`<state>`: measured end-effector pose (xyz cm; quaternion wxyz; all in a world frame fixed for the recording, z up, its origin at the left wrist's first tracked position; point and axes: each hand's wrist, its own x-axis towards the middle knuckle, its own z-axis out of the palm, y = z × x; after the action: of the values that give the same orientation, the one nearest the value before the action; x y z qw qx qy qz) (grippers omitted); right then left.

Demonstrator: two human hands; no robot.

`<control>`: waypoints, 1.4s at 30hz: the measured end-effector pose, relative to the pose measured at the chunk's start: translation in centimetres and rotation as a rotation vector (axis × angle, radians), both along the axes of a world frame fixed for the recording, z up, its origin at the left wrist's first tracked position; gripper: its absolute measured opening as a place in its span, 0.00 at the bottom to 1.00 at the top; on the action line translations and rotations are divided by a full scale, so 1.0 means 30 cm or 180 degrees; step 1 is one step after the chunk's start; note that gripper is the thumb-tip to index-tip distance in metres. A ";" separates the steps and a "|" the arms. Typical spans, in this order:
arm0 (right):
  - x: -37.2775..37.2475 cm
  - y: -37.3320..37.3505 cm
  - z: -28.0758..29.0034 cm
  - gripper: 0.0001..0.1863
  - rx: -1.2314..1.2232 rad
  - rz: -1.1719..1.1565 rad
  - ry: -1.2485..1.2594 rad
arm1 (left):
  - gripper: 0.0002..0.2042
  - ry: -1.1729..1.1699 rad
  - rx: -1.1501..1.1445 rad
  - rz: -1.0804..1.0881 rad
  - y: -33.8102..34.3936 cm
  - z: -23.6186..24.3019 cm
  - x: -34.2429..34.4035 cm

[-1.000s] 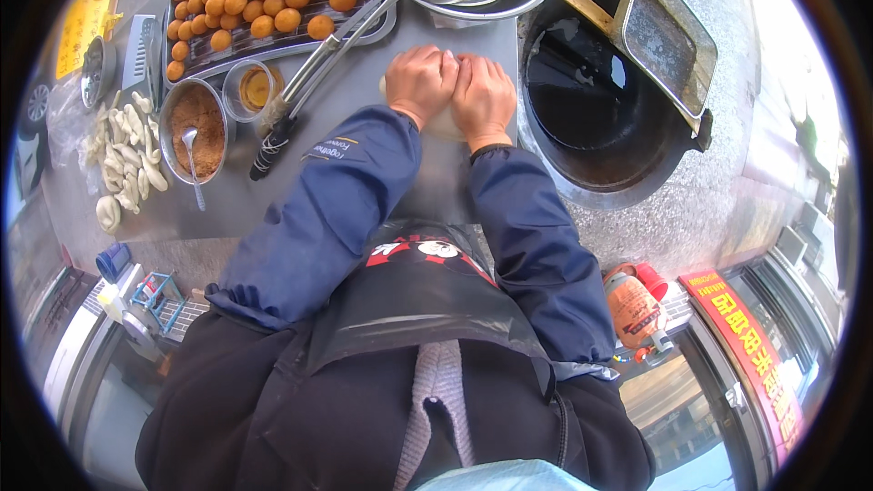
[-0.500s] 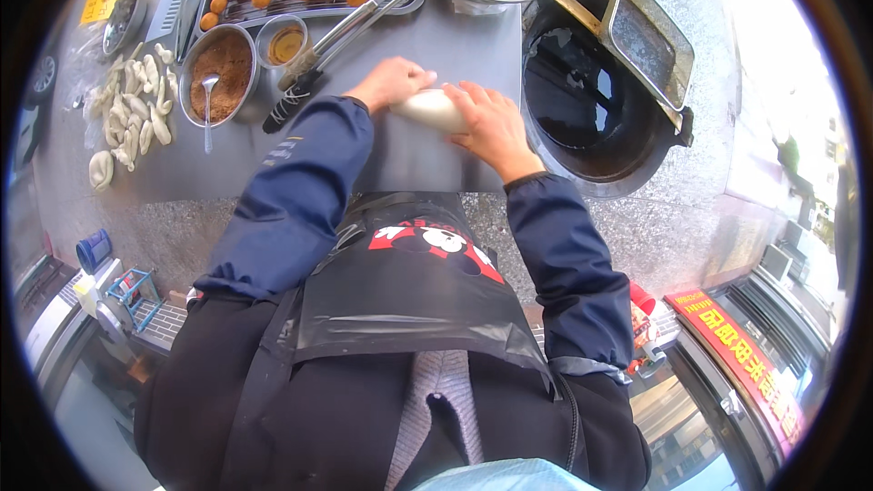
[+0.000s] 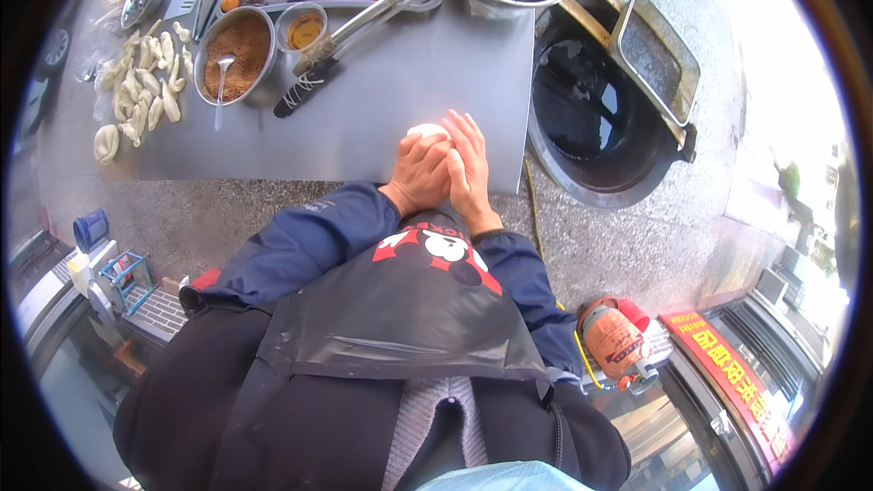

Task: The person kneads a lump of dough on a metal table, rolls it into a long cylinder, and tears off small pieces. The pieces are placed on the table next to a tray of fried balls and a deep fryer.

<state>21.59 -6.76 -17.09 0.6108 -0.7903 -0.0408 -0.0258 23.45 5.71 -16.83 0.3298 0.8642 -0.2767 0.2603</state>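
Cupping white dough (image 3: 427, 130) left of the wok (image 3: 637, 162): left hand (image 3: 421, 169), fingers curled round it; right hand (image 3: 469, 169), fingers straight, slightly spread. Dough strips (image 3: 170, 102) far left of wok.

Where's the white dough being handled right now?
In the head view, the white dough is above centre, between the left hand and right hand, near the front edge of the metal table.

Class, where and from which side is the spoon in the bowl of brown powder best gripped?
Probably by the spoon handle, coming from the near side: it crosses the near rim of the bowl and its end sticks out free, while the head lies inside.
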 end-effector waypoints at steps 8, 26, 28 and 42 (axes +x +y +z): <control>0.355 -0.112 -0.156 0.25 -0.1309 -0.0704 -0.0644 | 0.10 0.0910 0.0576 -0.0052 -0.184 -0.189 0.423; 0.341 -0.043 0.059 0.20 -0.2852 0.0360 -0.0644 | 0.23 0.1781 -0.0161 0.0455 0.395 -0.047 0.216; 0.269 -0.036 0.032 0.20 -0.2857 0.0294 -0.1245 | 0.30 0.1448 0.0704 0.0977 0.527 -0.123 0.015; 0.327 -0.080 0.005 0.21 -0.2150 0.0812 -0.0650 | 0.39 0.2775 -0.3481 -0.0399 0.109 -0.086 0.272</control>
<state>31.40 -9.17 -16.95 0.3067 -0.9292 -0.2057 -0.0132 31.60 8.97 -19.41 0.8124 0.5824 0.0020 -0.0276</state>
